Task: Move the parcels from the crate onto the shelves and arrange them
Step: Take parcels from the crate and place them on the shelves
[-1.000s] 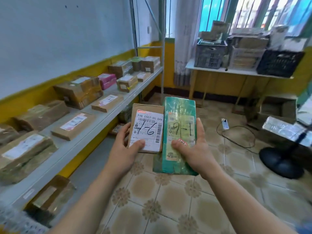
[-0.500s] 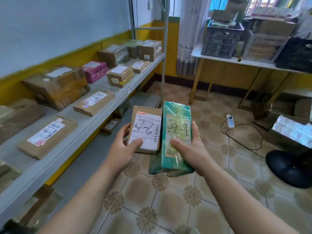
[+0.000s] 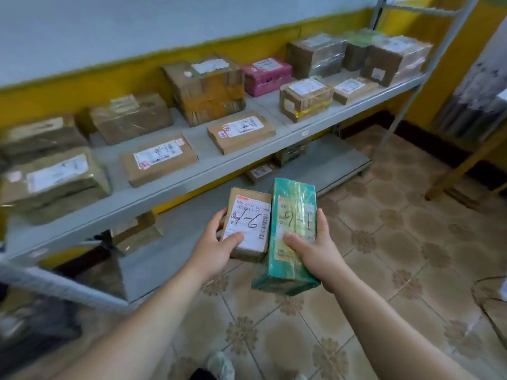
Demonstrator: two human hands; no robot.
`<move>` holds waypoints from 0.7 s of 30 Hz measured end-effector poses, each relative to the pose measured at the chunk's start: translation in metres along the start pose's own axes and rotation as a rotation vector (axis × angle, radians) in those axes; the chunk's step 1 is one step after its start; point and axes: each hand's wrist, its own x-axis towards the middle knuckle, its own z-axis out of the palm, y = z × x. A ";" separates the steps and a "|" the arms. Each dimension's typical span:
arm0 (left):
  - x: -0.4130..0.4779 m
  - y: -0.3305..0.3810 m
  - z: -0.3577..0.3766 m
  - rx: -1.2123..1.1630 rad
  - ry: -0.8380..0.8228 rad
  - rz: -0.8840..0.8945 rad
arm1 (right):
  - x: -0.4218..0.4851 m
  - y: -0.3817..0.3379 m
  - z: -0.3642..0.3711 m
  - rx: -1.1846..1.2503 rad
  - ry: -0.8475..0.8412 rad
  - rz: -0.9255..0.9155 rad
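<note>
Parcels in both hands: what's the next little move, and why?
Probably reach the left hand forward and set the brown parcel on the shelf, in a bare patch near its front edge. Neither held parcel is on the shelf yet: the left hand grips the brown one, the right hand the green parcel, side by side in front of it.

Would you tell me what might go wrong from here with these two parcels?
The glossy green parcel, held by the right hand alone, might slip. The shelf is crowded, so setting down the brown parcel in the left hand could nudge the flat boxes near its front edge.
</note>
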 end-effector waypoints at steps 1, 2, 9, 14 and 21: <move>0.003 -0.005 -0.009 -0.005 0.023 -0.020 | 0.006 -0.004 0.010 -0.017 -0.037 0.006; 0.005 -0.010 -0.016 -0.008 0.041 -0.035 | 0.010 -0.007 0.018 -0.026 -0.067 0.013; 0.034 -0.042 -0.073 -0.067 0.117 -0.102 | 0.047 -0.029 0.083 -0.048 -0.166 0.038; 0.051 -0.059 -0.102 -0.078 0.121 -0.158 | 0.065 -0.034 0.120 -0.124 -0.215 0.023; 0.055 -0.060 -0.120 -0.091 0.185 -0.204 | 0.090 -0.046 0.148 -0.151 -0.303 0.035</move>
